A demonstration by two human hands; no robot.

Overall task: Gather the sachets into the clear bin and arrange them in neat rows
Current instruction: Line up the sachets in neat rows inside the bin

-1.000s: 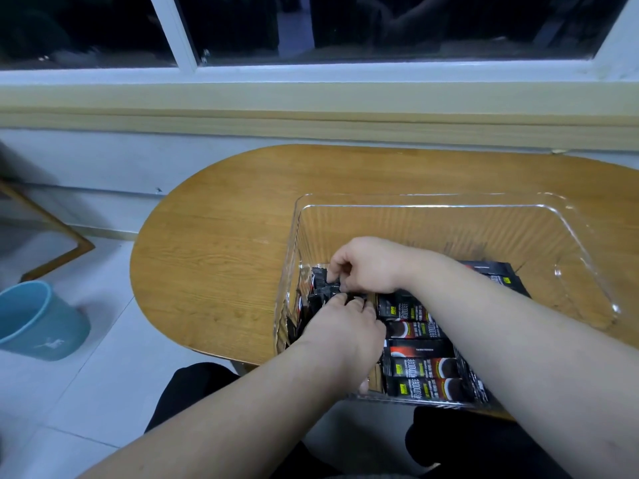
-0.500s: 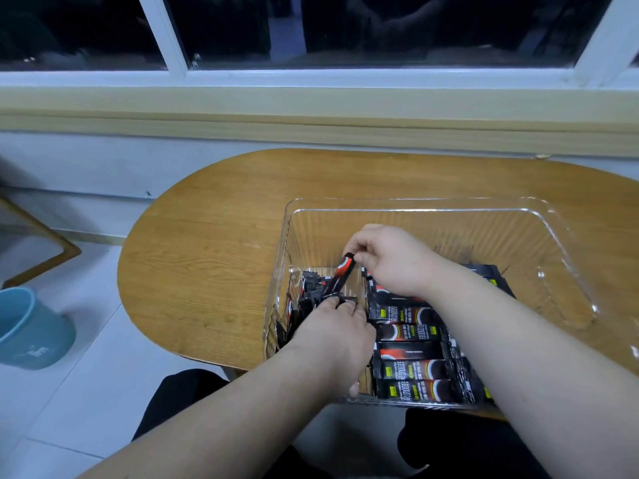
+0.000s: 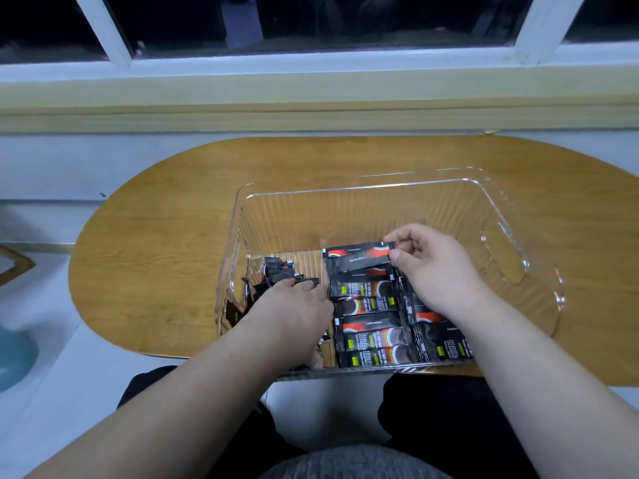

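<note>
Your right hand (image 3: 432, 267) is pinching a black sachet (image 3: 356, 259) by its right end, at the far end of the row (image 3: 370, 337) in the clear bin (image 3: 345, 191). Your left hand (image 3: 294, 312) is lying over the loose heap (image 3: 276, 271) at the bin's left; whether it is gripping any, I cannot tell.

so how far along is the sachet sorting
Done: flat rows of sachets lie at the near side of the clear bin. In hand: the right hand pinches one sachet over the rows' far end; the left hand sits in the jumbled pile, grip hidden. Left: that pile needs rowing.
</note>
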